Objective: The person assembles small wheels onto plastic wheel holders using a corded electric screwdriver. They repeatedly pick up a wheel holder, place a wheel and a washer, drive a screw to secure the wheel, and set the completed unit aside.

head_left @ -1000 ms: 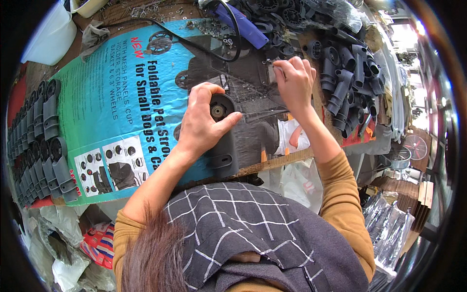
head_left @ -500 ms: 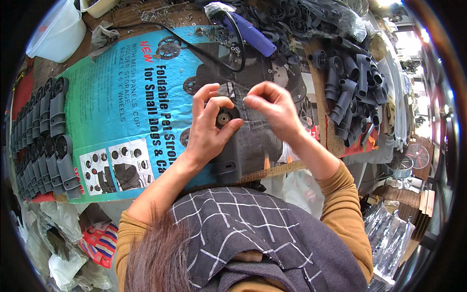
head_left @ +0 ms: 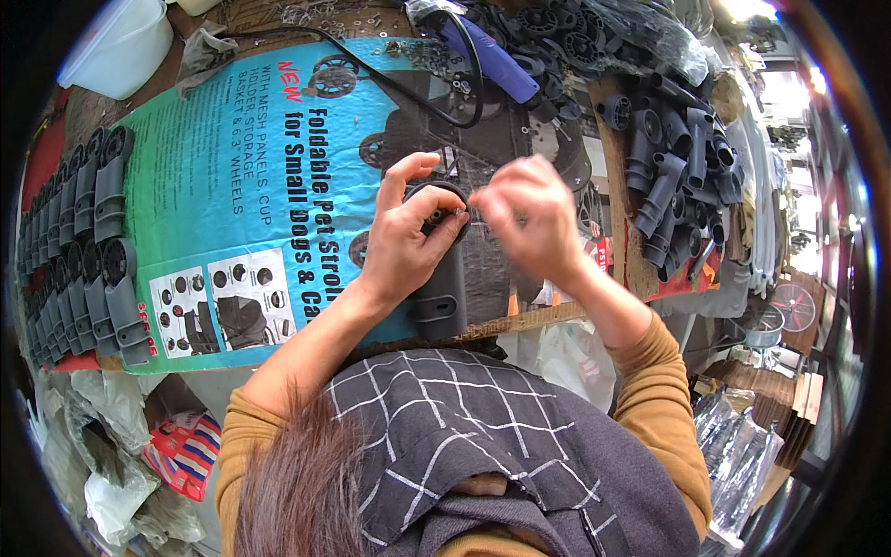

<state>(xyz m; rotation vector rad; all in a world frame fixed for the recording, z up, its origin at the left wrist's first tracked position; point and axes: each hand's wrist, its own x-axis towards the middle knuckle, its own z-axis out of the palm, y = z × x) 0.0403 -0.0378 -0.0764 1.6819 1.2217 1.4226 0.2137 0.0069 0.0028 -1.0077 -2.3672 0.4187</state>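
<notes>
A dark grey plastic part (head_left: pixel 439 295) with a round head lies on the printed cardboard in front of me, its slotted end toward the near edge. My left hand (head_left: pixel 406 230) rests over the round head, with thumb and forefinger pinched at its right rim. A tiny shiny metal piece (head_left: pixel 460 213) shows between those fingertips; its kind is too small to make out. Close by on the right, my right hand (head_left: pixel 531 215) is raised and smeared by motion, so its fingers and anything in them cannot be read. The head's centre is mostly hidden.
Rows of similar grey parts (head_left: pixel 113 223) stand at the left. Grey tubular parts (head_left: pixel 664 176) are heaped at the right. A blue-purple power tool (head_left: pixel 492 63) with a black cord lies at the back, near loose hardware. A white tub (head_left: pixel 121 51) stands far left.
My left thumb and forefinger have closed together at the round head's rim, covering its centre ring. My right hand has moved slightly and blurred. The whole view has shifted a little.
</notes>
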